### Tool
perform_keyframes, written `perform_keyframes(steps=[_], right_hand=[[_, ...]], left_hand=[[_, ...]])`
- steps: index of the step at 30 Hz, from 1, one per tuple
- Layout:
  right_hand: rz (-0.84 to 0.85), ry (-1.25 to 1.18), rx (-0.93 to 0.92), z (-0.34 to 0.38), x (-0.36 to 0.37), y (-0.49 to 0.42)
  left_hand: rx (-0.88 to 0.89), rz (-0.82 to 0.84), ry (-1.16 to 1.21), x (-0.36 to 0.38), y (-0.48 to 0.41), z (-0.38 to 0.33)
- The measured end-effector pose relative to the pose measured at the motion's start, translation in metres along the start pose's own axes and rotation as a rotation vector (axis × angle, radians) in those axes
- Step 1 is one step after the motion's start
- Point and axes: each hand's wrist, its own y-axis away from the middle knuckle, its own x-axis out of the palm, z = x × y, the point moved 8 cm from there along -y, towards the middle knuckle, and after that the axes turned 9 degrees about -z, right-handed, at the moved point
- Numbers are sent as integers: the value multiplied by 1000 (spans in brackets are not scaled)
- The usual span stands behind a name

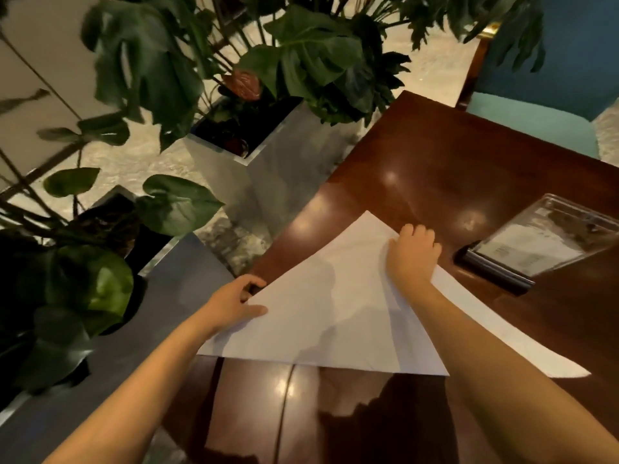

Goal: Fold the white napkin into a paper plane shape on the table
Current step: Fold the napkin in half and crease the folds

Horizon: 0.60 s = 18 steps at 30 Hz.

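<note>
White napkin [335,316] lying flat on glossy dark wooden table [435,155], folded into broad triangle, apex toward 12 o'clock, long straight edge toward 6 o'clock; second layer peeking out along right side, tapering to point at 4 o'clock. Smooth, faint creases only. Left hand [234,301] at 9 o'clock corner, thumb on top, fingers curled under edge, pinching cloth. Right hand [413,254] near apex at 1 o'clock, fingers curled, pressing down on fold. Clear acrylic sign stand [542,242] at 3 o'clock, apart from napkin.
</note>
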Motion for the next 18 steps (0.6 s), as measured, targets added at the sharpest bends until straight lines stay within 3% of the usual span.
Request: perform_keyframes(steps=[2,6,10,14,18], right_hand=[[-59,-21,-221,30,0,7],[147,-166,-649,97,20,47],[263,-119,-628,104,43,62],[252,-89,-609,97,51,65],[224,-60,-593,97,54,58]], left_hand=[[17,-32,-3,-1,4,2],[26,-29,2,2,8,-1],[18,-23,16,-2,22,7],[-1,62,27,-2,51,33],[-99,128,204,8,69,47]])
